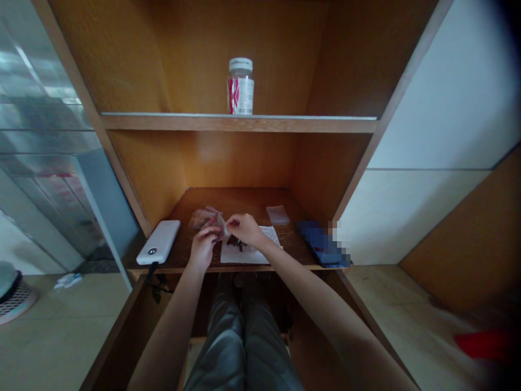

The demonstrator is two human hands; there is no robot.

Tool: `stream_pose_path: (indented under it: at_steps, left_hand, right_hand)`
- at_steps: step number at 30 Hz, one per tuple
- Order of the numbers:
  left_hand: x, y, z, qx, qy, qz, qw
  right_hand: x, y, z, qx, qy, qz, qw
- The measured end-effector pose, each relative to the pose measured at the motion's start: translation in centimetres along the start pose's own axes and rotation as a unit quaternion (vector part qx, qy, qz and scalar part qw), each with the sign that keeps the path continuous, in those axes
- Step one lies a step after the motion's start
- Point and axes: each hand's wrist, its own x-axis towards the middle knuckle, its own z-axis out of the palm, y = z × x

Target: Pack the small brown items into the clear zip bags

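Note:
My left hand [204, 243] is closed on a small clear plastic bag [220, 224], held above the desk shelf. At the bag's right edge, my right hand [246, 229] is closed with its fingertips pinched; what lies between them is too small to make out. Beneath my right hand a white paper sheet [244, 255] lies flat, bearing a small heap of dark brown pieces [235, 242], partly hidden. Several clear bags [198, 218] lie overlapped behind my left hand. Another clear bag [278, 215] rests flat at the back right.
A white power bank [159, 243] with a cable lies on the left of the shelf. On the right lies a dark blue phone-like object [323, 245], partly blurred out. A white-capped bottle [241, 87] stands on the upper shelf [240, 124]. Side panels enclose the compartment.

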Motion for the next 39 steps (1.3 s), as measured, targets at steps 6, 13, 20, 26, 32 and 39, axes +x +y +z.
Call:
stream_pose_path:
  at_steps: [6,13,20,26,32,39]
  left_hand:
    - [0.0,0.2,-0.2,-0.023,-0.009,-0.012,1.000]
    - [0.1,0.4,0.2,-0.044,0.031,-0.023,0.998]
    - [0.0,0.3,0.2,-0.059,0.036,-0.036,0.997]
    - [0.0,0.4,0.2,-0.074,0.027,-0.038,0.996]
    - [0.1,0.2,0.3,-0.043,0.014,-0.017,0.999]
    - [0.3,-0.5,0.1,0.019,0.019,-0.008,1.000]
  right_hand:
    - [-0.4,-1.2,0.6,-0.046,-0.029,-0.056,0.997]
    - [-0.4,-1.7,0.8,-0.096,-0.047,-0.062,0.992]
    - [-0.4,-1.5,0.7,-0.095,-0.043,-0.062,0.993]
    - [-0.4,-1.5,0.8,-0.085,-0.039,-0.052,0.994]
    - [0.0,-1.6,0.8,-0.115,-0.041,-0.039,0.992]
    - [-0.1,-1.9,0.7,-0.215,-0.085,-0.002,0.973]
